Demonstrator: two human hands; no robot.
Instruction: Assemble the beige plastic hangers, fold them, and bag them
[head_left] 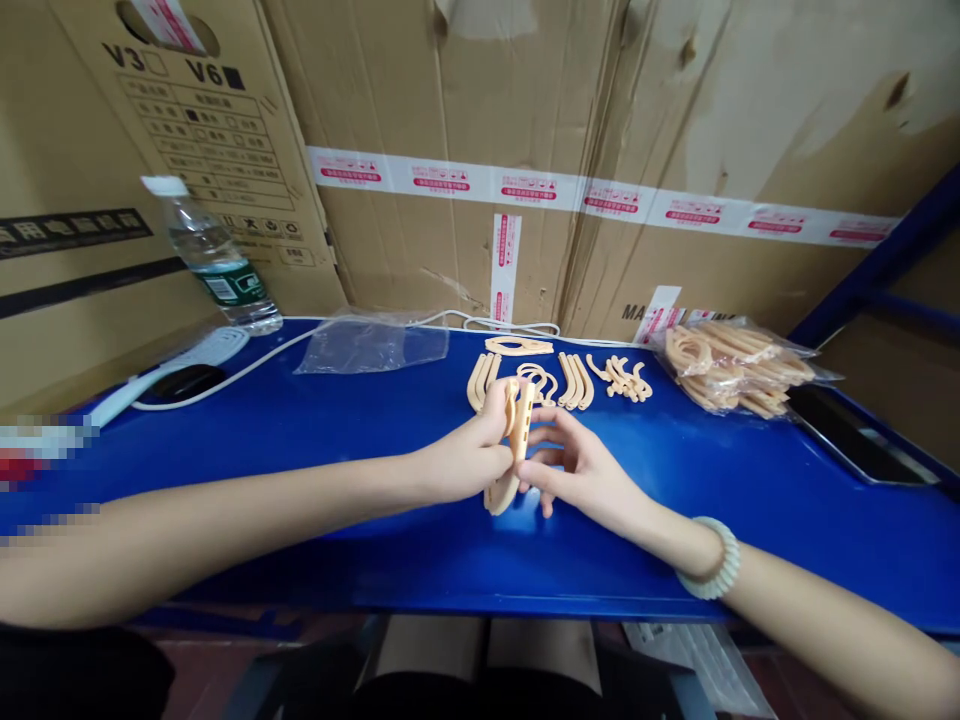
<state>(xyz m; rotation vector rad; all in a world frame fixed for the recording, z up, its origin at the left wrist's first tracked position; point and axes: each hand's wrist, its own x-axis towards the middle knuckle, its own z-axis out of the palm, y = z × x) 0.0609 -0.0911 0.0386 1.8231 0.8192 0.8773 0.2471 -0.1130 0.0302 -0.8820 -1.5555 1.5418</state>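
Note:
Low over the front of the blue table, my left hand is closed around a pale wooden slotted piece, held upright with its row of slots to the right. A thinner pale part lies against it under my left thumb. My right hand is at the right side of this piece, fingers bent and apart, thumb tip at its edge; whether it presses on the piece is hard to see. Just beyond the hands lie curved wooden strips, ring-shaped pieces, a flat oblong frame and small branching pieces.
A clear bag of wooden parts sits at the right beside a dark phone. An empty plastic bag, a white cable, a black mouse and a water bottle are at the left. Cardboard stands behind the blue table.

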